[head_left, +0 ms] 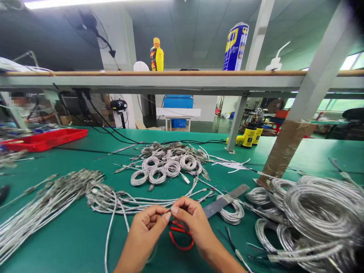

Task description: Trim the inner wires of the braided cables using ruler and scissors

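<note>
My left hand (148, 225) and my right hand (190, 220) meet above the green table (71, 235), fingertips pinched together on the thin end of a silver braided cable (109, 231) that trails down to the left. Under my right hand lies a tool with red handles (178, 242). A steel ruler (224, 201) rests just right of my right hand, across a small coil.
Straight cables lie in a long bundle (42, 204) at left. Small wound coils (165, 167) sit ahead, large coils (313, 212) at right. A red tray (45, 139) is far left. A slanted post (295, 129) stands right; a shelf (182, 74) carries bottles and a spray can.
</note>
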